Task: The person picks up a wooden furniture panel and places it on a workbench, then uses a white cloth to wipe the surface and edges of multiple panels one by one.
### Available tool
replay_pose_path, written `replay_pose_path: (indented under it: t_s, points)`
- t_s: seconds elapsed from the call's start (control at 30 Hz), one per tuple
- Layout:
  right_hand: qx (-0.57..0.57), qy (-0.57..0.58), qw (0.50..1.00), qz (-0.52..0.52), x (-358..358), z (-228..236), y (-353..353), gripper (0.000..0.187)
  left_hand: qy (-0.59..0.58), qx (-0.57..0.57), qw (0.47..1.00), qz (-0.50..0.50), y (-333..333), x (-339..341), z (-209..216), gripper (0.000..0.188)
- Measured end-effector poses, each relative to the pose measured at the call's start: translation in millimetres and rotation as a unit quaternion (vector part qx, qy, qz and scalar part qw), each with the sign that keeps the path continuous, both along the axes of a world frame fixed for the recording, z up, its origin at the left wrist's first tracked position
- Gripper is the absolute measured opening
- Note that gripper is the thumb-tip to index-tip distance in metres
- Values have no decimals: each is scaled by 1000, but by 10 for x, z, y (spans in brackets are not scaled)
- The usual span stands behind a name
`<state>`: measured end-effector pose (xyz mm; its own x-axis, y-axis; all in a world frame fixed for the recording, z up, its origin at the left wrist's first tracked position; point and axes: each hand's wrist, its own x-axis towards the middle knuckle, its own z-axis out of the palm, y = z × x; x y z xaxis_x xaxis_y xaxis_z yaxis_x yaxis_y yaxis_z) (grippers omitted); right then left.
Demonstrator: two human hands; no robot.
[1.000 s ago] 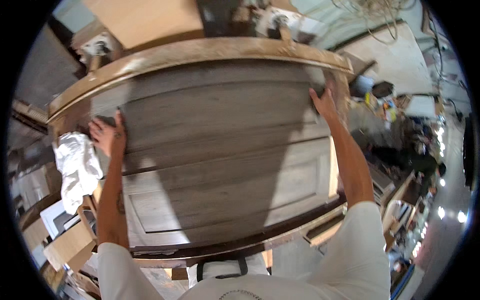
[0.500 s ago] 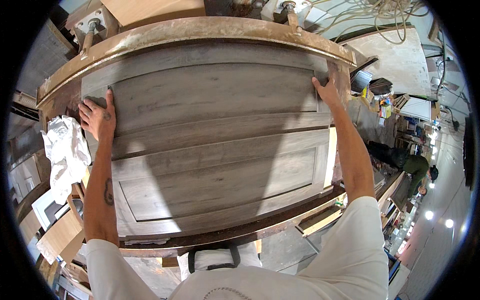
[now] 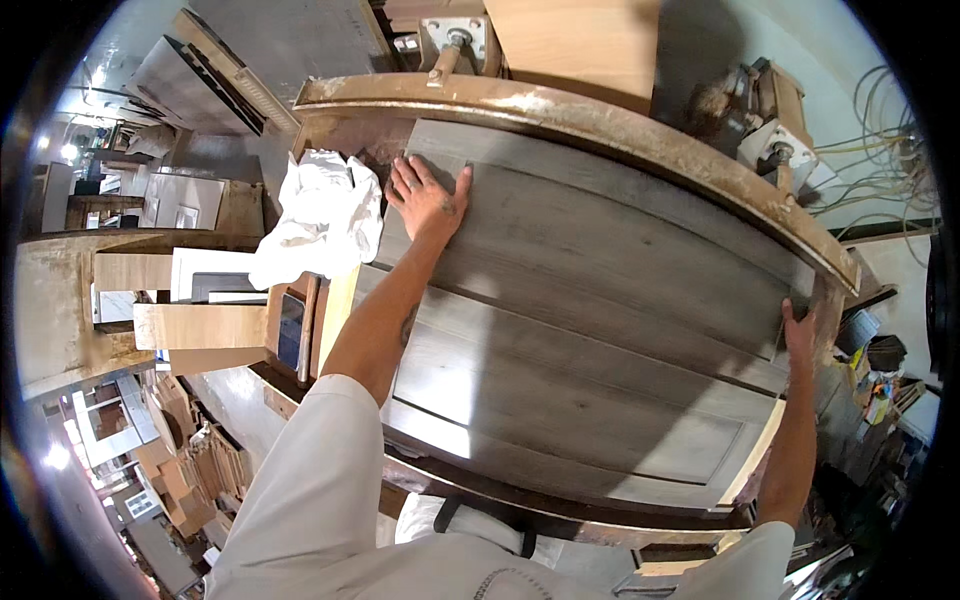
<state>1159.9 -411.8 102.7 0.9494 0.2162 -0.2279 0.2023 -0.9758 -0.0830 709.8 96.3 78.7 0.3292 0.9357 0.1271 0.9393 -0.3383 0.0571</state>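
Note:
Two grey wood-grain cabinet doors lie flat, the far door (image 3: 610, 245) lengthwise against the near door (image 3: 540, 375). My left hand (image 3: 430, 205) rests on the far door's left end, palm down, fingers and thumb spread. Out at the same door's right end is my right hand (image 3: 798, 335), its thumb raised along the inner frame; the other fingers are mostly hidden at the edge. Along the far side of the doors runs a stained brown metal rail (image 3: 620, 130). A crumpled white cloth (image 3: 325, 225) lies just left of my left hand.
Screw clamps stand behind the rail, a left clamp (image 3: 455, 50) and a right clamp (image 3: 780, 155). A pale wood board (image 3: 580, 45) leans between them. Boards and panels (image 3: 200, 340) crowd the left side; looped hoses (image 3: 880, 140) hang at the far right.
My view has swung left, so the doors and both hands appear farther right and tilted. More of the workshop's left side shows. My hands keep to the far door's two ends.

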Motion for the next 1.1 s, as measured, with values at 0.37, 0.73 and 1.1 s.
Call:
replay_pose_path:
  t_s: [0.37,0.73,1.1]
  points:
    - [313,60,937,-145,165,-25,39,92,-517,-359,766,-132,799,-486,141,87]
    - [635,34,722,-272,-530,1380,-1135,83,-554,-329,760,87,-13,-1386,1783,98]
    - [604,115,757,-223,-2939,1128,-2759,79,-535,-271,787,144,-1423,-2983,1053,79]
